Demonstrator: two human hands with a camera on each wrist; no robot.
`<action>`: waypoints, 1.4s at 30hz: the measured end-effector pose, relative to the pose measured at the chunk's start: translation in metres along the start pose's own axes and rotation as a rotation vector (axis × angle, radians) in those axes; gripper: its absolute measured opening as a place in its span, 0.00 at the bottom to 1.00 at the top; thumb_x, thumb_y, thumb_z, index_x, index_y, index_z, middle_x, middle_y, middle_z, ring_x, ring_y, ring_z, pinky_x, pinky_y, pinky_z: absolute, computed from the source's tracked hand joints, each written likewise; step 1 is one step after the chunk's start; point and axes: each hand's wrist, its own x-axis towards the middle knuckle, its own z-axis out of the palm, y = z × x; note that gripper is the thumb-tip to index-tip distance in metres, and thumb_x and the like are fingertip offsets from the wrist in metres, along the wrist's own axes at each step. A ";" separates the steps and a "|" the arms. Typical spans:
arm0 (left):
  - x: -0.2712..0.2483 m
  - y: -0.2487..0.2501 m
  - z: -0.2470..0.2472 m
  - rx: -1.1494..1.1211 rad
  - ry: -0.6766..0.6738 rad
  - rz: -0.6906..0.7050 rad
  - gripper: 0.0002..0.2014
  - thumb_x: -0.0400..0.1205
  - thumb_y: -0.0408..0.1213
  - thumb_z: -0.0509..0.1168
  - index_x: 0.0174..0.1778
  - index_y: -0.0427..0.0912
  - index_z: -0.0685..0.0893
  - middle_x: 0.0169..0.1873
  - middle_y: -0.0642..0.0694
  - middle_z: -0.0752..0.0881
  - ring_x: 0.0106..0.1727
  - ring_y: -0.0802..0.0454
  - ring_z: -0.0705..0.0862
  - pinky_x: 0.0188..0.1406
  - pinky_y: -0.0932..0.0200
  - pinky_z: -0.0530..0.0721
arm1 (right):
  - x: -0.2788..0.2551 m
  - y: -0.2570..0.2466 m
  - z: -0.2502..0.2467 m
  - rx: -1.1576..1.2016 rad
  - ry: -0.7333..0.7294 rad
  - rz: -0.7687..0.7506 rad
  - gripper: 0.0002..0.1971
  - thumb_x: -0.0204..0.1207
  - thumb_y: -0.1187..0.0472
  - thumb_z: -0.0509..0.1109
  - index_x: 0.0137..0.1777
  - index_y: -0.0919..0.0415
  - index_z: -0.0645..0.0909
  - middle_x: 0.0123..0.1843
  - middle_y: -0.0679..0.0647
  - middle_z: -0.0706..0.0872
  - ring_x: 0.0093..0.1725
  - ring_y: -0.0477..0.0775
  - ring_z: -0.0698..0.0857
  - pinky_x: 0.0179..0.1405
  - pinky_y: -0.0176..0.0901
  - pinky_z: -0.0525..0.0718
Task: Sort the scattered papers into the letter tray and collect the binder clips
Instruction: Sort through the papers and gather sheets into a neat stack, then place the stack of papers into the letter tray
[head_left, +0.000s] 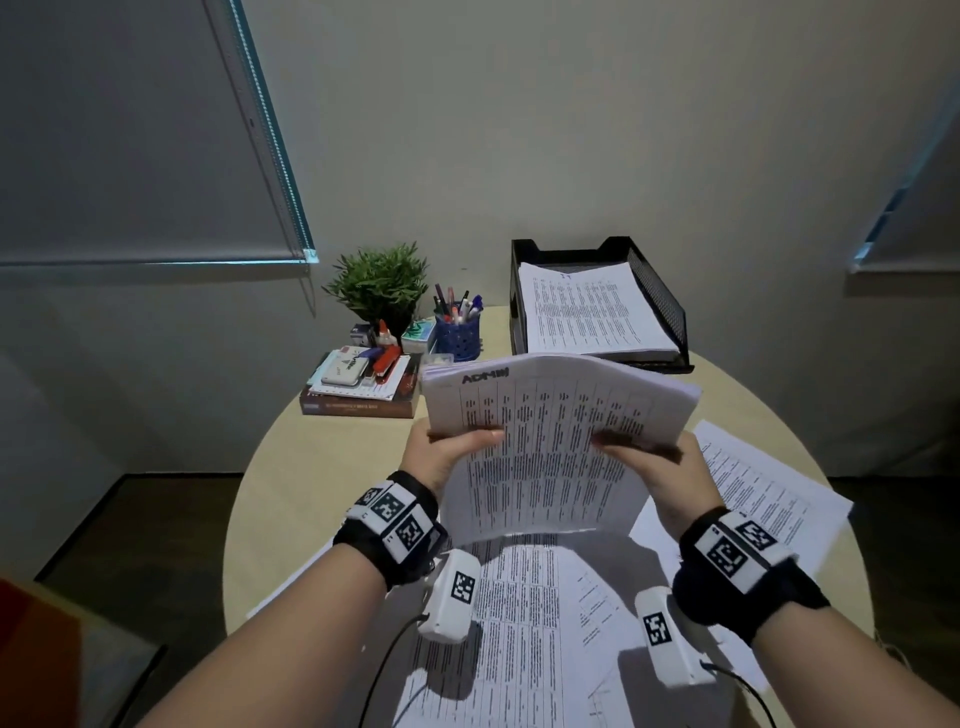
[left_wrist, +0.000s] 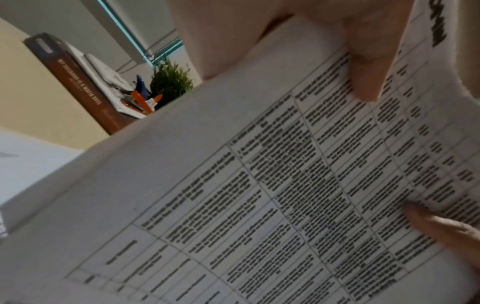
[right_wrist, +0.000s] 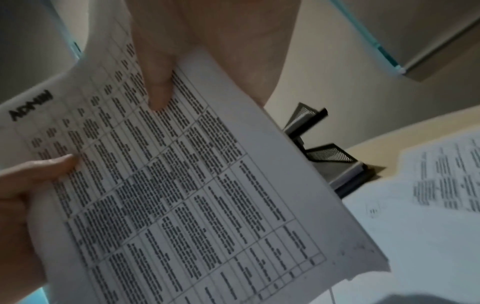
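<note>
While loose sheets (head_left: 524, 613) lie below, I pinch a thick white printed-paper stack (head_left: 550, 415) with left hand (head_left: 441, 452) and right hand (head_left: 660, 473).

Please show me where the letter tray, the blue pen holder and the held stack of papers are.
letter tray (head_left: 660, 291): head view, right mesh wall.
blue pen holder (head_left: 458, 338): head view, front of the cup.
held stack of papers (head_left: 550, 415): head view, middle of the top sheet.
</note>
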 end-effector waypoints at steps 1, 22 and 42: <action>0.001 -0.001 -0.001 -0.006 0.004 0.007 0.16 0.58 0.26 0.77 0.40 0.41 0.88 0.37 0.48 0.92 0.42 0.51 0.90 0.50 0.52 0.87 | 0.001 -0.001 -0.001 -0.003 -0.002 -0.004 0.12 0.66 0.77 0.76 0.47 0.64 0.87 0.37 0.45 0.92 0.41 0.41 0.89 0.40 0.31 0.85; -0.008 -0.062 0.001 0.533 -0.271 -0.429 0.16 0.78 0.40 0.71 0.60 0.44 0.78 0.52 0.45 0.84 0.47 0.48 0.85 0.40 0.60 0.83 | -0.018 0.053 -0.011 -0.177 0.101 0.457 0.03 0.80 0.68 0.67 0.51 0.66 0.78 0.39 0.56 0.82 0.37 0.50 0.79 0.23 0.33 0.78; 0.192 0.023 0.094 0.377 -0.005 -0.250 0.15 0.81 0.24 0.63 0.64 0.31 0.78 0.62 0.33 0.82 0.50 0.39 0.87 0.44 0.51 0.90 | 0.215 -0.018 -0.072 -0.269 0.023 0.328 0.14 0.77 0.83 0.54 0.54 0.68 0.73 0.56 0.67 0.78 0.26 0.55 0.81 0.14 0.30 0.75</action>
